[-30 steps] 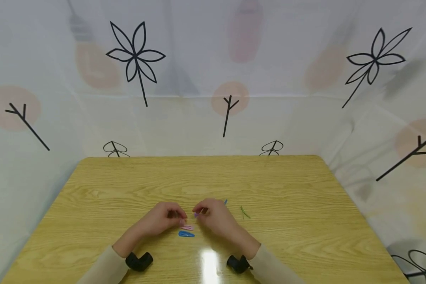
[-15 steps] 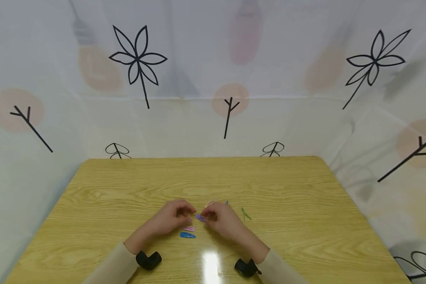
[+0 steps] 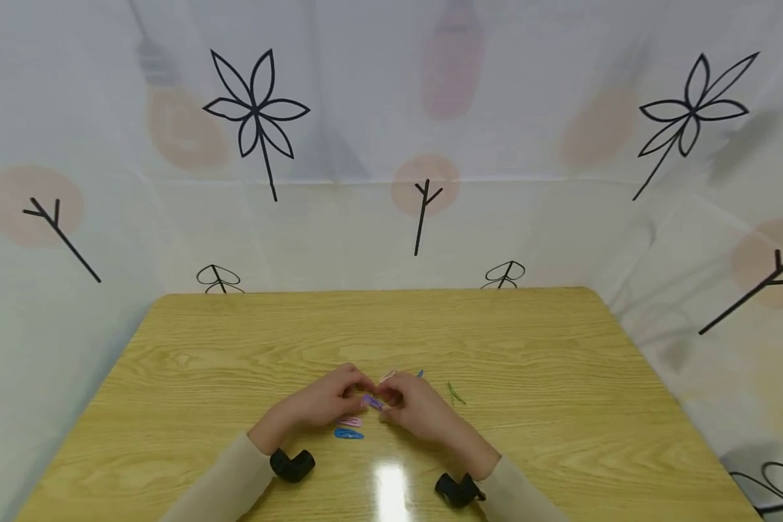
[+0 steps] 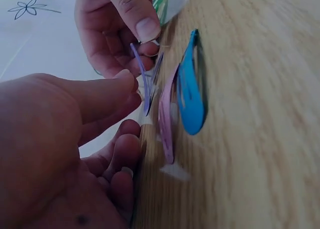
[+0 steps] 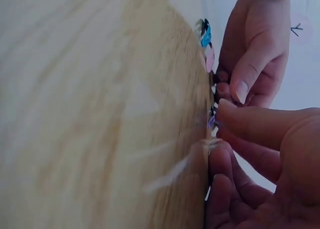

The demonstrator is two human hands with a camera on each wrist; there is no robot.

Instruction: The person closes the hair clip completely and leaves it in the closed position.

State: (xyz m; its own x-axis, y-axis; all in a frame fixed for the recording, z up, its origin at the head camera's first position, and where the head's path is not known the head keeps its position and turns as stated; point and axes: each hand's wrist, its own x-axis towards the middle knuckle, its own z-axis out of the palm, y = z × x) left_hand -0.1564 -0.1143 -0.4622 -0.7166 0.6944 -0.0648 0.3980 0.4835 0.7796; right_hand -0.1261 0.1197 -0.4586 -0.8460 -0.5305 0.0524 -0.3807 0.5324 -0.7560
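Only a small gap between thumb and bent fingers on the right hand, seemingly pinching one end of a slim purple metal-looking hair clip. Bent fingers on the left hand too, with a thumb tip right beside the same clip; cannot tell about a grip or just a touch there. Right in the middle between both hands, at or just over the yellow-brown wood-look table: a good spot, probably, for fingertips of both hands on so small a thing. In the left wrist view, seems to have two thin strips, spread like a V. Near the purple one, closer to the person, a thin pink metal-looking hair clip, then a shiny blue teardrop-shaped hair clip. Lying side by side, pointing much the same way, perhaps for a neat row within easy reach. Just past the right hand, partly hidden, a pale peach-coloured clip and a bit of another blue piece. Farther right, well apart from the row, thin green clips, maybe set aside by colour.
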